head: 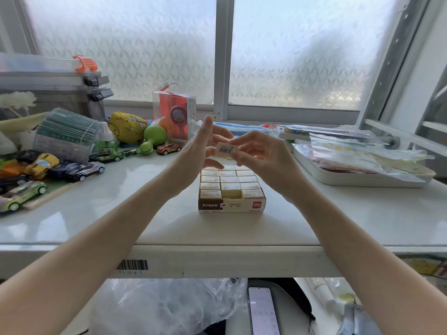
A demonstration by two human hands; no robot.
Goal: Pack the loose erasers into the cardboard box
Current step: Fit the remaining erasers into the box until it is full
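Observation:
A cardboard box with a brown and white front label stands on the white table, filled with rows of wrapped erasers. Above the box I hold one loose eraser, its barcode side facing me. My right hand pinches it at its right end with thumb and fingers. My left hand is raised at its left end, fingers mostly straight and touching the eraser's far side. Both hands hover well above the box's back rows.
Toy cars and other toys crowd the table's left side, with a stack of cards and a green toy. A white tray with plastic bags lies at the right. A phone lies below the table edge.

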